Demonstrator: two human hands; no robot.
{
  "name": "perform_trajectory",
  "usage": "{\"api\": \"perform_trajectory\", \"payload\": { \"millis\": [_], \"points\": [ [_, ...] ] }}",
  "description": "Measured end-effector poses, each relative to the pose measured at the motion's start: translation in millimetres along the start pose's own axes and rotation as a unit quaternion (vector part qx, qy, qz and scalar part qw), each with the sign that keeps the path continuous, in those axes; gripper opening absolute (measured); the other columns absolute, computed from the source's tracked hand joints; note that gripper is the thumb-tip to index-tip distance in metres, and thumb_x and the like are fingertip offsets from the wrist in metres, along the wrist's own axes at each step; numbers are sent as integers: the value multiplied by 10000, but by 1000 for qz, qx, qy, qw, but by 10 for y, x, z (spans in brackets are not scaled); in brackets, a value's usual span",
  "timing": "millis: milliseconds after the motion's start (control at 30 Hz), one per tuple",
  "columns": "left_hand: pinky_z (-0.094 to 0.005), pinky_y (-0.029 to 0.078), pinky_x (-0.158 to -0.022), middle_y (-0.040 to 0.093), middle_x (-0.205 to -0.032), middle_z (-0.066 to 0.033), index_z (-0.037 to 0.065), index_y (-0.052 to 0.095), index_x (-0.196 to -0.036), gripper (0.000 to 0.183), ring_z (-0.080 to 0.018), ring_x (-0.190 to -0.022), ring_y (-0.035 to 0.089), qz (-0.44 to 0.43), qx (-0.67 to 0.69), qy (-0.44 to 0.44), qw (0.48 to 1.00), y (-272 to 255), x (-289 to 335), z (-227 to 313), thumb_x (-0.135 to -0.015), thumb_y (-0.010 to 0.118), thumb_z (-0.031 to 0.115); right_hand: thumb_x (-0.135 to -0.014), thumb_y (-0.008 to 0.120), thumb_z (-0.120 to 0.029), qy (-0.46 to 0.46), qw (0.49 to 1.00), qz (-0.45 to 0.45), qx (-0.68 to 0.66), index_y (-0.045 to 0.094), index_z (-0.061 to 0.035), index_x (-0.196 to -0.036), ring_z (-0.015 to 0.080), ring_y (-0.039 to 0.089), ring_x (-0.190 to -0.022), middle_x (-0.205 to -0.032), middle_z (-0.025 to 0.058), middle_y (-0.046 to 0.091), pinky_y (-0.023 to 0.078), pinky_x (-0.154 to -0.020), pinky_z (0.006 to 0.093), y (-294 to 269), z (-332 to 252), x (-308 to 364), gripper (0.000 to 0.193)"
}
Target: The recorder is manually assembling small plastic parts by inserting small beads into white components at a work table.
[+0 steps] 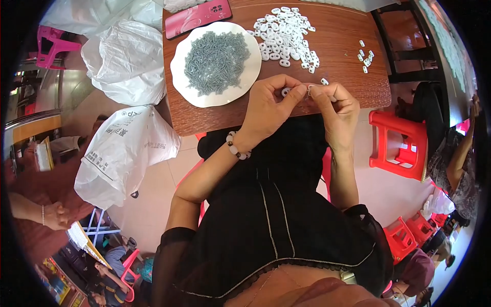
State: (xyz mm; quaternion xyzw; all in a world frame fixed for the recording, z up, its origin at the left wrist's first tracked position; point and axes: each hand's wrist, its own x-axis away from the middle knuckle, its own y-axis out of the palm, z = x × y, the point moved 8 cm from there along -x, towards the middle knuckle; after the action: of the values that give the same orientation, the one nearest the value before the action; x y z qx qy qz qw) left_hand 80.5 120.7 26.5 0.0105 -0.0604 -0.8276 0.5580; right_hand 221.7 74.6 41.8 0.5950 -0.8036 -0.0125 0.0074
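Your chin [353,299] and black top [240,225] come nearest; over the near edge of the tabletop [348,30], your left hand [271,105] and right hand [337,112] pinch a small pale piece [309,90] between their fingertips, its long axis too small to tell; one loose two-holed white link [325,81] lies just beyond, nearer your right, with the white pile [286,33] farther ahead-left

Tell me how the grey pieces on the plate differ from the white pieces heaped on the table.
The grey pieces are slim little rods; the white pieces are wider, rounded ovals with holes.
The grey pieces lie on a white plate; the heaped white pieces lie right on the brown table.
Both are small and piled in large numbers.
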Motion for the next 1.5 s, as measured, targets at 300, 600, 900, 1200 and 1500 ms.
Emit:
{"api": "perform_trajectory", "payload": {
  "millis": [300,600,900,1200,1500],
  "points": [
    [-171,351,-507,596,-720,20,18,662,-906,185,-21,-584,455,-17,93,-56,994,9,28,-156,-900,674,203,-898,626,5,0,998,-7,-55,673,17,-899,-18,505,-657,-862,40,703,368,-592,130,34,-80,-15,49],
    [-165,343,-503,587,-719,31,17,662,-909,191,-15,-582,444,-12,74,-59,995,11,43,-219,-906,670,208,-883,657,-9,-20,999,-7,26,683,24,-896,-8,531,-643,-817,20,691,411,-581,137,34,-11,2,44],
    [-176,343,-503,598,-690,38,8,674,-868,164,-8,-569,440,16,51,-45,998,19,53,-227,-893,670,171,-880,660,-9,-7,1000,2,18,683,25,-889,-6,526,-642,-810,13,685,412,-575,141,19,58,15,42],
    [-214,372,-508,638,-666,-2,-14,681,-825,142,-27,-574,474,56,-10,25,998,-2,45,-225,-866,669,121,-869,668,-4,18,1000,12,16,693,38,-876,0,528,-660,-834,25,692,427,-602,149,21,102,25,50],
    [-199,406,-516,661,-705,-20,-32,681,-875,197,-31,-571,501,37,43,-26,998,46,81,-224,-914,640,157,-885,658,-29,45,996,15,-72,686,59,-909,79,626,-724,-858,81,703,506,-683,203,26,227,38,95]
  ]
}}
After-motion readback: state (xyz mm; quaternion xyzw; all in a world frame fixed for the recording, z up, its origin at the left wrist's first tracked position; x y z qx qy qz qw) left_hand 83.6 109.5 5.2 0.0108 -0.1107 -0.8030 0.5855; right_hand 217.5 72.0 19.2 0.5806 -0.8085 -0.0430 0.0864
